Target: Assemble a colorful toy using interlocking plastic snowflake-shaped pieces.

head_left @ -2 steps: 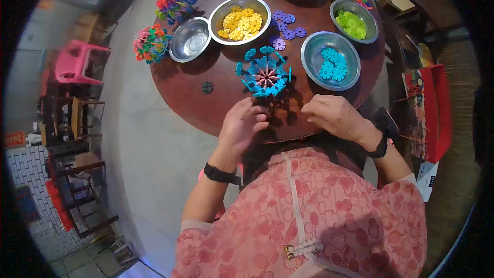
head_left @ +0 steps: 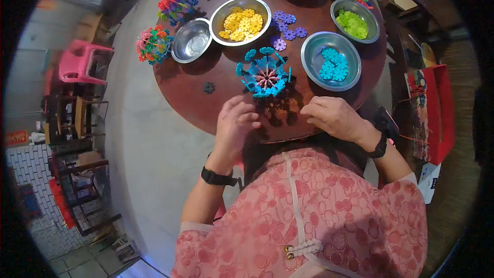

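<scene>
Left hand (head_left: 235, 124) drifts leftward, centre frame.
Loosely curled, it leaves the blue flower-piece ball (head_left: 266, 78) unheld; right hand's (head_left: 337, 117) fingertips bunch, any pinched piece indiscernible.

Pink patterned top (head_left: 257, 216), black wristbands (head_left: 217, 177)

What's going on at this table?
A person has both hands over the near edge of a round table. A blue ball of flower-shaped pieces stands on it just beyond them, touched by neither. The left hand is loosely bent, nothing visible in it; the right hand has its fingers drawn together, and I can't tell if they pinch anything. More blue pieces lie in the bowl beyond the right hand.
</scene>
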Tool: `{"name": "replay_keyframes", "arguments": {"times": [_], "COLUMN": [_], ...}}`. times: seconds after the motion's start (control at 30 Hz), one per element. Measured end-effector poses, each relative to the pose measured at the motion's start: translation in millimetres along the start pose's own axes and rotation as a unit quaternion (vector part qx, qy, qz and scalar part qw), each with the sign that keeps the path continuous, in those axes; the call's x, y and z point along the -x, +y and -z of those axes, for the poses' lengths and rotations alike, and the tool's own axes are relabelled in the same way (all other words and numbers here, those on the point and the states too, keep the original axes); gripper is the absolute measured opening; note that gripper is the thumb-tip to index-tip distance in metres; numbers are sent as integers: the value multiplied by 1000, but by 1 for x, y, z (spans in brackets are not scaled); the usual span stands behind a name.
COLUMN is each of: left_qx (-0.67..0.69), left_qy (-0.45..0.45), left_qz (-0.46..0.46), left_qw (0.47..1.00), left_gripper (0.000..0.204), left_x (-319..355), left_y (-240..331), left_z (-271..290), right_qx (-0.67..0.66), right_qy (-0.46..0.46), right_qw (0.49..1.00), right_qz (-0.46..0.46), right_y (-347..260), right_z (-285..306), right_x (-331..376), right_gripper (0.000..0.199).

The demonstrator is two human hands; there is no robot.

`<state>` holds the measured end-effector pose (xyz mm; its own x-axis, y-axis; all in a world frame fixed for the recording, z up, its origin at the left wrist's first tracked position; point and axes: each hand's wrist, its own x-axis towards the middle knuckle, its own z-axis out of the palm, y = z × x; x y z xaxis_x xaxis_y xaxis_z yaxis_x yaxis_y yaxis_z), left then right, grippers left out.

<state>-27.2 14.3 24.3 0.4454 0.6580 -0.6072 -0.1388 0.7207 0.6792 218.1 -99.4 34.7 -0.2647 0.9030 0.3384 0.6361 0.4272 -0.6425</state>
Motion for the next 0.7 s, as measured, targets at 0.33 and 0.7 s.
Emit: {"name": "replay_keyframes", "arguments": {"times": [0.33,0.7], "left_qx": [-618,-638], "left_qy": [65,2], "left_qz": [-479,-465], "left_qw": [619,614], "left_gripper": [111,95], "left_x": [-17,-38], "left_y": [18,34], "left_z": [-41,-35], "right_qx": [95,90], "right_qy": [9,22], "right_qw": [994,994], "right_qz": [55,60], "right_y": [12,24], "right_z": [-8,-7], "right_x": [11,14], "right_gripper": [8,6]}}
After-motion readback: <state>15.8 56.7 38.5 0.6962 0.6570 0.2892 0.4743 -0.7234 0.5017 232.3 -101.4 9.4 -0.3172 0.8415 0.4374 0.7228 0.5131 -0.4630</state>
